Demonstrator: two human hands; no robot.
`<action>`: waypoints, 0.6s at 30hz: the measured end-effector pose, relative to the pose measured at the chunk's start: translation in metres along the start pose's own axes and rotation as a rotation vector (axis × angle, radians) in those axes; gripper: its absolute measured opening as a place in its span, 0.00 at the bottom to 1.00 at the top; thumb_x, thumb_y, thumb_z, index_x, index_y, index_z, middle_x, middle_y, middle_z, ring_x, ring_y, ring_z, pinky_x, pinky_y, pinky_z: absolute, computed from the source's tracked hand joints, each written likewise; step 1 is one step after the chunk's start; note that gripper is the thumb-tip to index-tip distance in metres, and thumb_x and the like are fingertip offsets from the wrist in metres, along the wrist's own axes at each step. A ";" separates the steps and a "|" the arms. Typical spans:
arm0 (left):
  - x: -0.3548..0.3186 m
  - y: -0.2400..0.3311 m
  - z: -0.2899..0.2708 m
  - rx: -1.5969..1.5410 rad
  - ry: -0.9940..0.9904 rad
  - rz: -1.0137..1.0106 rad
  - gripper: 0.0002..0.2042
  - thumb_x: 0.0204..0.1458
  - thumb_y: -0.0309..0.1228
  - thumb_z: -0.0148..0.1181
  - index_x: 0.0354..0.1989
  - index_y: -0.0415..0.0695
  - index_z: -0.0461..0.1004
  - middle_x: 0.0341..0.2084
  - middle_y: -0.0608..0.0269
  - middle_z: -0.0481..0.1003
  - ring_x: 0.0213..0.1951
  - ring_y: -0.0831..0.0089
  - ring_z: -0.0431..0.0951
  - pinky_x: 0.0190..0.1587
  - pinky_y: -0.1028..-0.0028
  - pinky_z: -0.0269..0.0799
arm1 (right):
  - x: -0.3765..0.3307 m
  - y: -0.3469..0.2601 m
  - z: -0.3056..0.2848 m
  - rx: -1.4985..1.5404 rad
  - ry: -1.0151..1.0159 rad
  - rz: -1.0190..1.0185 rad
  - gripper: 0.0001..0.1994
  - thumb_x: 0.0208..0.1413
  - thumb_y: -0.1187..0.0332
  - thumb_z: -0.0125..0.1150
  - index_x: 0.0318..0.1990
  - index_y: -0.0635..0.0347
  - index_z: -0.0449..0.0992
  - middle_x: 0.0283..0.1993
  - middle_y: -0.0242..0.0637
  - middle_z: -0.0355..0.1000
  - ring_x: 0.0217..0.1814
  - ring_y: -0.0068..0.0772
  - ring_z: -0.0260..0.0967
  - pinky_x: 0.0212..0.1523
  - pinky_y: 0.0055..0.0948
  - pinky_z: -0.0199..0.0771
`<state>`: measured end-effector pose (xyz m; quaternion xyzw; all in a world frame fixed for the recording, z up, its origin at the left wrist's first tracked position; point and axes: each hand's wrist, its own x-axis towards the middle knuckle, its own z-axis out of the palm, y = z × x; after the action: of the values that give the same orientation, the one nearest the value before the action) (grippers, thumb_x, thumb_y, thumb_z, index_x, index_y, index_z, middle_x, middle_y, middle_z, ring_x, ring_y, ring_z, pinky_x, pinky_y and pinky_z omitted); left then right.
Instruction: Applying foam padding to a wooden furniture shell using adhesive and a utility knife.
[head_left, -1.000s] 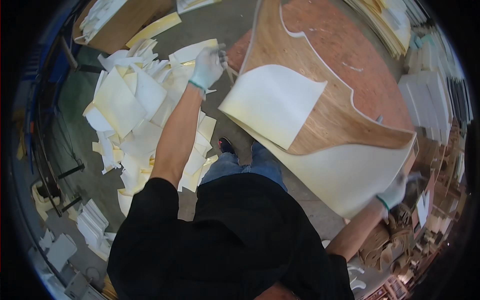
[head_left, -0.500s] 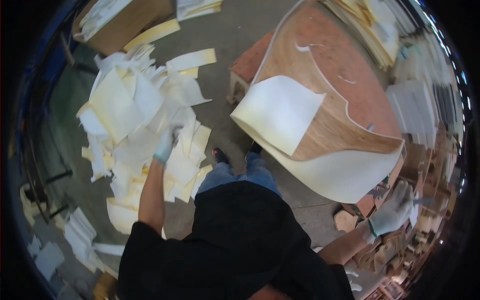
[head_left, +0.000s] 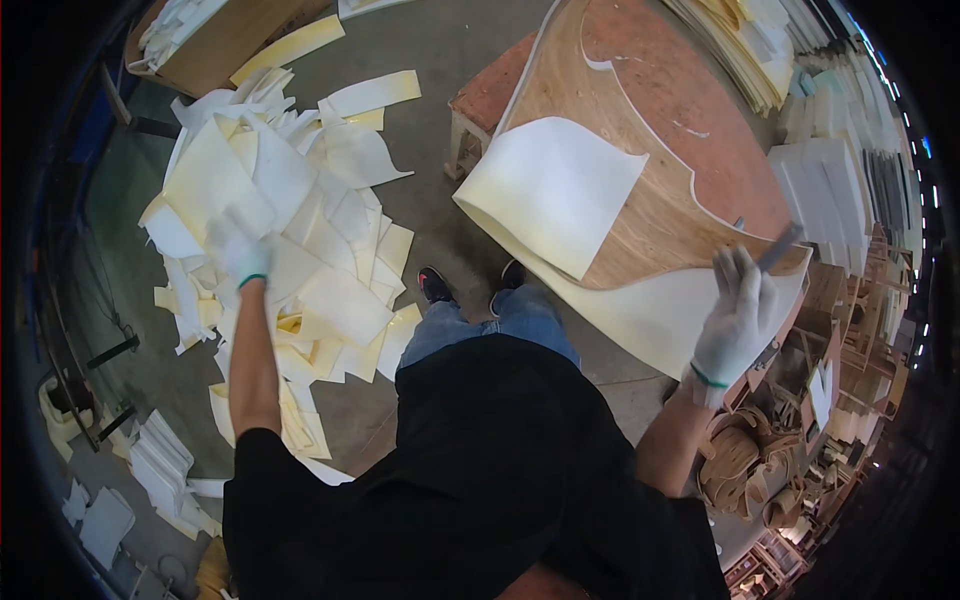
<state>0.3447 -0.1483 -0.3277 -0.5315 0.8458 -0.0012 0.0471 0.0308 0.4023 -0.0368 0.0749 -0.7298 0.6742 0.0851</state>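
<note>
Right hand half-curled, grey tool in fingers, above tabletop's near-right corner; raised likely to clear foam. Foam drapes near edge, flap folded on board. Left hand blurred over scraps; grip unclear.

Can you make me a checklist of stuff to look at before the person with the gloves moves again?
1. Grey tool held in the right grip: ok, it sticks out past the fingers.
2. Left grip has nothing in it: cannot tell, it is blurred in front of the pile of pale scraps.
3. White sheet lying flat: not ok, one part is folded over the brown wooden panel.
4. White gloves on both hands: ok.
5. Both shoes on the floor, apart from the scraps: ok.
</note>
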 end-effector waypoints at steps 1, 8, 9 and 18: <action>-0.027 0.048 -0.020 -0.105 0.199 0.209 0.49 0.50 0.47 0.65 0.76 0.47 0.41 0.74 0.40 0.43 0.75 0.46 0.40 0.74 0.57 0.42 | 0.009 0.003 0.016 0.014 -0.016 0.011 0.13 0.69 0.70 0.46 0.51 0.75 0.66 0.53 0.58 0.71 0.53 0.51 0.75 0.59 0.45 0.75; -0.193 0.324 -0.102 -0.341 0.172 1.225 0.24 0.55 0.32 0.51 0.63 0.59 0.68 0.68 0.55 0.61 0.68 0.46 0.60 0.67 0.34 0.45 | 0.078 0.010 0.084 0.281 -0.289 0.030 0.13 0.69 0.70 0.48 0.50 0.75 0.66 0.51 0.56 0.72 0.52 0.48 0.76 0.58 0.44 0.76; -0.192 0.333 -0.090 -0.332 0.170 1.209 0.24 0.55 0.32 0.51 0.63 0.59 0.68 0.68 0.55 0.61 0.68 0.46 0.60 0.67 0.34 0.45 | 0.087 0.008 0.090 0.313 -0.350 0.011 0.13 0.69 0.70 0.48 0.50 0.75 0.66 0.51 0.56 0.72 0.52 0.47 0.76 0.58 0.43 0.76; -0.164 0.352 -0.083 -0.931 0.103 0.821 0.16 0.53 0.26 0.55 0.51 0.41 0.74 0.56 0.55 0.74 0.58 0.54 0.73 0.66 0.57 0.64 | 0.170 0.066 0.070 0.454 -0.252 -0.004 0.12 0.68 0.70 0.50 0.48 0.75 0.65 0.50 0.57 0.72 0.49 0.46 0.77 0.56 0.44 0.78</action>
<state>0.0920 0.1484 -0.2502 -0.1269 0.8942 0.3601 -0.2339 -0.1517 0.3389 -0.0680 0.1769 -0.5645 0.8059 -0.0240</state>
